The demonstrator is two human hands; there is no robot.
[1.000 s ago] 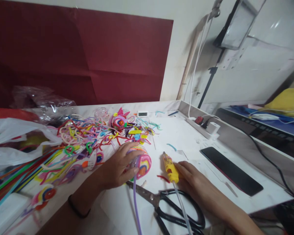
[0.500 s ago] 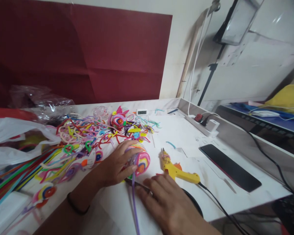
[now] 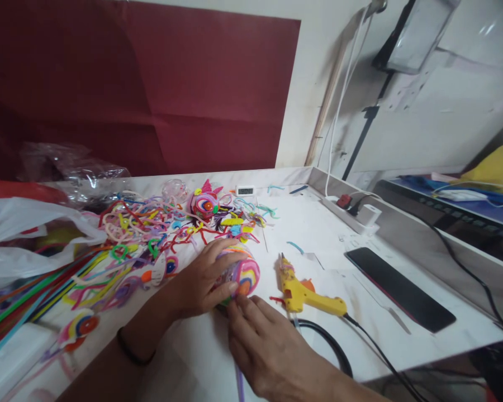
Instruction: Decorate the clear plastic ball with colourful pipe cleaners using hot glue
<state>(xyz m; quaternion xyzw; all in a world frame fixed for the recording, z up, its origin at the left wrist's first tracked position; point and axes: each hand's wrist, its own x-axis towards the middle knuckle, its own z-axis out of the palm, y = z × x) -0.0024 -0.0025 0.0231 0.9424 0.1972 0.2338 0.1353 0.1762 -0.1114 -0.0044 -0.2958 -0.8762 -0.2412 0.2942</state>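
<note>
My left hand (image 3: 212,273) wraps around a round ball (image 3: 248,274) covered in coiled pink, yellow, white and orange pipe cleaners. My right hand (image 3: 260,340) presses its thumb and fingertips together at the ball's lower edge, pinching a purple pipe cleaner (image 3: 240,385) whose tail hangs down below the hand. Just right of the ball, a yellow hot glue gun (image 3: 305,296) lies on its side, nozzle pointing away from me. The ball's left side is hidden behind my left fingers.
Tangled pipe cleaners (image 3: 129,223) and a finished-looking colourful fish figure (image 3: 205,204) lie at the back left. A phone (image 3: 400,290), a craft knife-like blade (image 3: 396,320) and a power strip (image 3: 347,215) are on the right. A small digital clock (image 3: 245,191) stands behind.
My right hand has moved up to the ball and closed on the purple pipe cleaner near its edge. My left hand keeps its hold. The view has shifted slightly.
</note>
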